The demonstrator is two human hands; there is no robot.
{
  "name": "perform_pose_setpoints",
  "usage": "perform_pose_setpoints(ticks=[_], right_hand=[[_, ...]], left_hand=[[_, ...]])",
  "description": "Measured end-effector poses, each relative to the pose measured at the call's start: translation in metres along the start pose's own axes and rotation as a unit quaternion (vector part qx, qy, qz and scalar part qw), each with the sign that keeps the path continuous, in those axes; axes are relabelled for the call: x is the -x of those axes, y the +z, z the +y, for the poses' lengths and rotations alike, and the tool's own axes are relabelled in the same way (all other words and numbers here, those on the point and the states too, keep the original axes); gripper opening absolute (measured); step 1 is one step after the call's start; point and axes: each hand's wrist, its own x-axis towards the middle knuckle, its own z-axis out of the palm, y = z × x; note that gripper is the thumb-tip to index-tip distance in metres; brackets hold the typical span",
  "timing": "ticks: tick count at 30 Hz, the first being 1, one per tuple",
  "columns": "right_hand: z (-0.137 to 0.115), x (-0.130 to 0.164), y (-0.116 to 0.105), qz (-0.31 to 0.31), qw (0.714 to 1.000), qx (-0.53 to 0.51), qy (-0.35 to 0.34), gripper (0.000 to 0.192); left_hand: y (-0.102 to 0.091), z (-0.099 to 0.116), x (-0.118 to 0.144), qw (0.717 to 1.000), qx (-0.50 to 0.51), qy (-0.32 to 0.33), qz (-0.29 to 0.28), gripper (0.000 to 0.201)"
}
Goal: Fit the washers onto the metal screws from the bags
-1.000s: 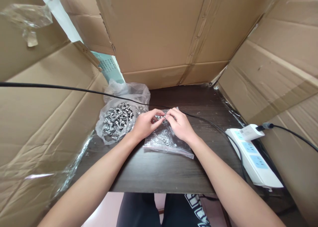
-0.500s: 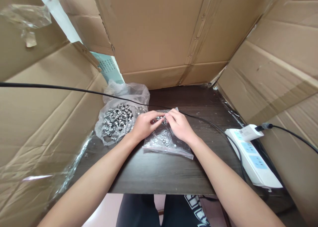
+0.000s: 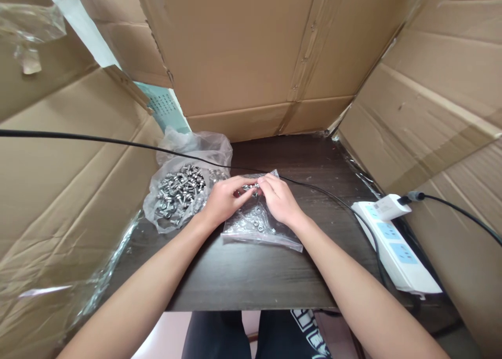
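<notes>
My left hand (image 3: 223,201) and my right hand (image 3: 279,198) meet fingertip to fingertip over a small clear zip bag (image 3: 259,228) that lies flat on the dark wooden table (image 3: 251,275). Between the fingertips sits a small metal screw (image 3: 251,187); both hands pinch at it. Small washers or nuts show through the zip bag. To the left, an open clear plastic bag (image 3: 178,194) holds a heap of silver screws, touching my left hand's outer side.
Cardboard walls (image 3: 243,50) enclose the table at the left, back and right. A black cable (image 3: 117,141) runs from the left across the table behind my hands. A white power strip (image 3: 396,241) with a plugged-in adapter lies at the right edge.
The hands stay together over the zip bag with small finger shifts. The view has drifted slightly, so everything sits a little further left.
</notes>
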Motion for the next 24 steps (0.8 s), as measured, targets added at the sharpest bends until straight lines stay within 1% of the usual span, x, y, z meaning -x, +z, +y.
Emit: perform_pose_setpoints(ticks=[4,7,10,13,15,18,20,24], right_hand=[[-0.0004,0.0004,0.0005,0.019,1.000,0.004,-0.016,0.026],[0.0002,0.0001,0.0009,0.011,1.000,0.017,-0.014,0.032],[0.0003,0.0002,0.0000,0.016,1.000,0.022,-0.003,0.040],[0.0000,0.0001,-0.0018,0.020,1.000,0.012,-0.017,0.033],[0.0004,-0.0004,-0.0024,0.005,1.000,0.010,-0.026,0.029],[0.0015,-0.0007,-0.0019,-0.011,1.000,0.020,-0.017,0.035],[0.0015,-0.0004,-0.0016,-0.006,1.000,0.021,-0.012,0.038],[-0.0005,0.0005,-0.0025,-0.005,1.000,0.012,-0.017,0.028]], left_hand=[[0.0000,0.0004,0.0004,1.000,0.002,-0.004,-0.010,0.021],[0.0007,0.0004,0.0007,1.000,0.003,0.000,-0.016,0.020],[0.0006,0.0002,0.0004,1.000,-0.002,-0.004,-0.007,0.019],[0.0001,-0.0004,0.0000,1.000,-0.006,-0.007,-0.002,0.017],[-0.0002,-0.0007,0.0000,1.000,-0.002,-0.001,-0.005,0.017],[-0.0004,-0.0008,-0.0003,1.000,0.001,0.012,-0.011,0.018],[-0.0004,-0.0009,-0.0006,1.000,-0.001,0.012,-0.008,0.018],[-0.0001,-0.0025,-0.0005,1.000,0.003,0.019,0.000,0.019]])
